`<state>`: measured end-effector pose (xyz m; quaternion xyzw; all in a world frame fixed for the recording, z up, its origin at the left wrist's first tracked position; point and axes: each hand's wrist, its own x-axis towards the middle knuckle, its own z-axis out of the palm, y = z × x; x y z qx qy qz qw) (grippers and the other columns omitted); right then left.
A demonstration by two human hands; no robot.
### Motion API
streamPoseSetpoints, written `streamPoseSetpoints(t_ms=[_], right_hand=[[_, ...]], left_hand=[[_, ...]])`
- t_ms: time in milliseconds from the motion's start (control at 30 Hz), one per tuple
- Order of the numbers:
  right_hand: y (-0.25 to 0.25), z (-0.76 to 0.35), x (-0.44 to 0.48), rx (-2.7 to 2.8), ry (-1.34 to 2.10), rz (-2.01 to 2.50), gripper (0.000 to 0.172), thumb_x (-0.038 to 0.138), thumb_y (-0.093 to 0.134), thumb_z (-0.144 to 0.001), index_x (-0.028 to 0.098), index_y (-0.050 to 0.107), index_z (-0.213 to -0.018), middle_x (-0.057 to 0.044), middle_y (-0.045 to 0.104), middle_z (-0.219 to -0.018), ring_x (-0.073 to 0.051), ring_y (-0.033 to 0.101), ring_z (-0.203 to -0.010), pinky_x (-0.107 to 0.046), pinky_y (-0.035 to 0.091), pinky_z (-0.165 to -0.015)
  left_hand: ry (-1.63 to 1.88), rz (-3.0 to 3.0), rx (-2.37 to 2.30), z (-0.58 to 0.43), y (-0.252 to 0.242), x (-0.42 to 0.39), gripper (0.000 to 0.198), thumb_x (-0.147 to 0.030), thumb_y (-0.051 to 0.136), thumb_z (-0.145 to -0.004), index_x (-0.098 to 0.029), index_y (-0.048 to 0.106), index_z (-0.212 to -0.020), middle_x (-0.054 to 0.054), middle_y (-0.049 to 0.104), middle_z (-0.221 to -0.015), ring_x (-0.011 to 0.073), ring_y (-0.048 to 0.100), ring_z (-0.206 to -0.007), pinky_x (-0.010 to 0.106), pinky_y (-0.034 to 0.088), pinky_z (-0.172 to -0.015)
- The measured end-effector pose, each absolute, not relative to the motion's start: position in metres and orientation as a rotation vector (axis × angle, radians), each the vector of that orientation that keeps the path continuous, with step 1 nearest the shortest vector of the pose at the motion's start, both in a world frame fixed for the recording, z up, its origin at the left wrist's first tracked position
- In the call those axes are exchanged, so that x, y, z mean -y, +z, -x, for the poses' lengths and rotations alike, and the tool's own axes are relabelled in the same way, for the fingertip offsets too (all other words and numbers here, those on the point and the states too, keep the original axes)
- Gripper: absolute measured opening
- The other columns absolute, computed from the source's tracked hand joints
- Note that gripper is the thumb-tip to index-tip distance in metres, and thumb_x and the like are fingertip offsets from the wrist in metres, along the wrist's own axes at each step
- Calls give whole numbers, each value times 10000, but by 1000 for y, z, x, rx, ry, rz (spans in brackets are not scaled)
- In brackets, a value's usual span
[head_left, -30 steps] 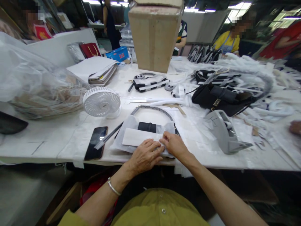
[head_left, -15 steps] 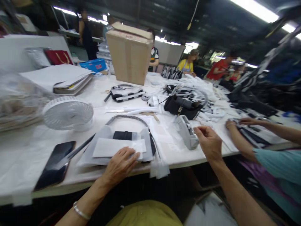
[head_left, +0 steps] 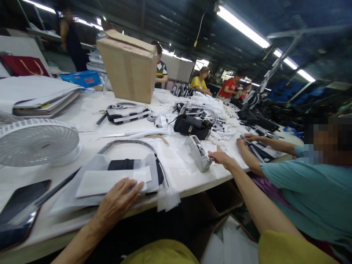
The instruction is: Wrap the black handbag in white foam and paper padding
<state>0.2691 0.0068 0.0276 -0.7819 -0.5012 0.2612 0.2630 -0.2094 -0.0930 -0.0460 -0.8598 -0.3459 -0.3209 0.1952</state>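
Observation:
My left hand (head_left: 121, 196) lies flat, fingers stretched out, on a white paper strip (head_left: 110, 182). Beneath the strip are a translucent wrapping sheet (head_left: 64, 200) and a black handbag (head_left: 121, 164), its curved handle (head_left: 128, 142) arching away from me. To the right stands a grey tape dispenser (head_left: 198, 156). My right hand (head_left: 221, 158) is at its near right end, thumb and fingers pinched together. Whatever is between those fingertips is too small to make out. Thin translucent strips (head_left: 168, 200) hang over the table edge beside the handbag.
A white fan (head_left: 41, 143) and a phone (head_left: 20, 212) occupy the left side. Behind are a cardboard box (head_left: 129, 68), another black bag (head_left: 191, 126) and heaped straps. A co-worker in a teal shirt (head_left: 305, 183) handles dark pieces at right. An open box of white sheets (head_left: 231, 242) sits below.
The view has swung to the right. My right hand has come in against the end of the tape dispenser, still pinched. My left hand stays flat on the paper strip.

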Motion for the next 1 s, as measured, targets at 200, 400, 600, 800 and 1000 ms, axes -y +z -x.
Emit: streamPoseSetpoints(t_ms=[200, 400, 600, 800, 1000], right_hand=[[17, -259, -14, 1244, 921, 2031, 286, 342, 617, -944, 151, 619, -1157, -75, 648, -1139, -199, 653, -951, -395, 566, -813], [19, -262, 3, 1098, 765, 1863, 273, 366, 599, -951, 149, 621, -1115, -63, 652, -1081, -183, 650, -900, -369, 562, -777], [-2, -260, 45, 988, 790, 1918, 270, 382, 662, -697, 218, 508, -548, 22, 543, -549, -124, 493, -495, -280, 499, -560], [-7, -240, 83, 1146, 954, 2073, 238, 448, 665, -496, 227, 581, -466, -13, 529, -483, -176, 479, -492, -326, 443, -509], [72, -131, 36, 2149, 1162, 1677, 324, 527, 638, -735, 207, 671, -698, -16, 622, -660, -182, 552, -657, -280, 450, -637]], left_hand=[[-892, 2402, 964, 211, -48, 93, 260, -204, 533, -960, -189, 615, -1206, 75, 656, -1034, 235, 619, -990, 390, 511, -942], [-875, 2428, 978, 211, -52, 93, 277, -210, 543, -957, -190, 606, -1226, 78, 648, -1052, 243, 611, -1015, 402, 513, -950], [-902, 2440, 1004, 211, -54, 92, 297, -198, 579, -936, -213, 597, -1232, 70, 649, -1061, 235, 607, -1020, 403, 519, -965], [-865, 2546, 1130, 209, -49, 102, 282, -238, 583, -935, -223, 589, -1216, 67, 633, -1030, 223, 593, -998, 406, 531, -949], [-809, 2591, 1204, 207, -47, 100, 303, -248, 583, -930, -209, 565, -1230, 63, 625, -1022, 217, 577, -977, 404, 531, -935]])
